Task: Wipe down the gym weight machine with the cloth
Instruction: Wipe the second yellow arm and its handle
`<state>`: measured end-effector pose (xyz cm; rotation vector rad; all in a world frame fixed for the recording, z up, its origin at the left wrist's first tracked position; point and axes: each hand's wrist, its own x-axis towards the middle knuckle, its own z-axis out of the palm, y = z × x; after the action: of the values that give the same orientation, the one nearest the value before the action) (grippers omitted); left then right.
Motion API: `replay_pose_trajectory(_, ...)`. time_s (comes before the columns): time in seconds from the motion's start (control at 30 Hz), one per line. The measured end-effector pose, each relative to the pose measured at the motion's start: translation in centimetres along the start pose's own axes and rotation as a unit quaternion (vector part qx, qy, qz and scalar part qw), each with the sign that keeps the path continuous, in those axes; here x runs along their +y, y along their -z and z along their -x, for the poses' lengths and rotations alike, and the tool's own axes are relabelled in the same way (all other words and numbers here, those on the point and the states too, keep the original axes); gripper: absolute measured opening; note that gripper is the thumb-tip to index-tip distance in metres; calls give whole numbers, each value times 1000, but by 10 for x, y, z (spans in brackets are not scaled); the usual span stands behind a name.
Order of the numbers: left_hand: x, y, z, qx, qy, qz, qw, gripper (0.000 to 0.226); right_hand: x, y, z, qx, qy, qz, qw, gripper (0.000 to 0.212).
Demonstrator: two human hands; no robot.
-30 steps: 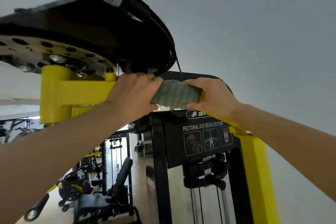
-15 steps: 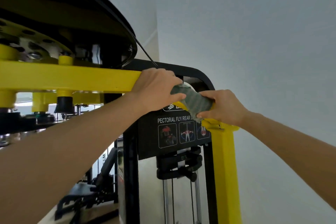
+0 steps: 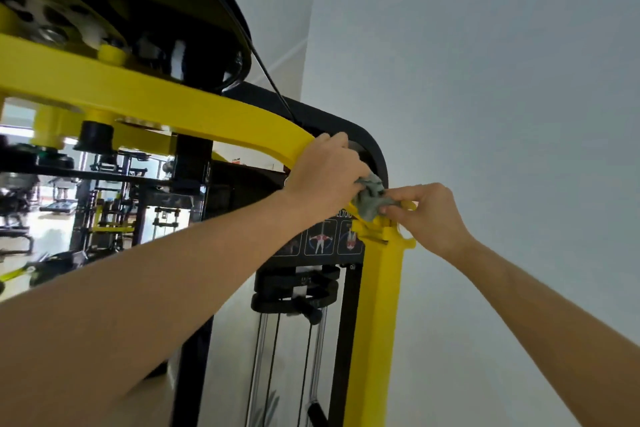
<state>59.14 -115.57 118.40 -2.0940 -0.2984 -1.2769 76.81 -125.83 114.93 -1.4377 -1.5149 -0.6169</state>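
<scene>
The left hand (image 3: 325,172) is curled over the bend of the yellow frame bar (image 3: 173,104), its fingers closed on one end of the grey cloth (image 3: 372,198). The right hand (image 3: 427,215) pinches the other end between thumb and fingertips. The cloth is bunched, stretched roughly left to right across the top of the yellow upright post (image 3: 375,322) of the weight machine. Both forearms reach upward, converging at that corner.

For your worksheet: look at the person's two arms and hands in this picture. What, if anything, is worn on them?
Nothing is worn. Both forearms are bare, with no sleeves in view. The left hand and right hand have no gloves, and no watch, bracelet or ring is visible at the wrists or fingers.
</scene>
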Motion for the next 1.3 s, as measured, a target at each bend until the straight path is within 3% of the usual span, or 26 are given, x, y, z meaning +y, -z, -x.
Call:
replay_pose_trajectory(0.1, 20, -4, 31, 30, 142, 222, 964, 14, -14, 9, 14, -21, 27, -26, 999, 24)
replay_pose_trajectory(0.17, 32, -8, 47, 15, 269, 376, 887, 11, -20, 13, 21, -76, 14, -62, 995, 22)
replay_pose_trajectory(0.2, 38, -8, 53, -2, 324, 466, 824, 9, -23, 13, 24, -104, 4, -87, 991, 24)
replay_pose_trajectory(0.3, 49, -6, 61, -36, 411, 705, 577, 25, -30, 11, 28, -147, -11, -131, 980, 41)
replay_pose_trajectory(0.33, 50, -7, 63, -36, 424, 729, 536, 29, -34, 11, 29, -162, -6, -136, 977, 44)
replay_pose_trajectory(0.43, 46, -15, 64, -32, 455, 725, 516, 26, -43, 13, 26, -224, -5, -133, 965, 47)
replay_pose_trajectory(0.5, 43, -23, 64, -14, 491, 724, 484, 21, -43, 15, 18, -198, -15, -115, 973, 41)
replay_pose_trajectory(0.6, 39, -41, 61, 29, 574, 718, 392, 19, -31, 14, -3, -83, 12, 20, 996, 45)
replay_pose_trajectory(0.73, 44, -58, 51, 49, 610, 736, 288, 29, -9, -2, -21, -143, -1, 141, 980, 68)
replay_pose_trajectory(0.97, 38, -55, 42, 122, 569, 789, 194, 23, 4, -12, -33, -122, -8, 192, 974, 58)
replay_pose_trajectory(1.1, 20, -44, 51, 147, 539, 803, 207, 20, -2, -13, -36, -126, -27, 192, 973, 49)
replay_pose_trajectory(1.3, -17, -12, 61, 186, 499, 807, 256, 29, -17, -19, -40, -105, -85, 182, 974, 42)
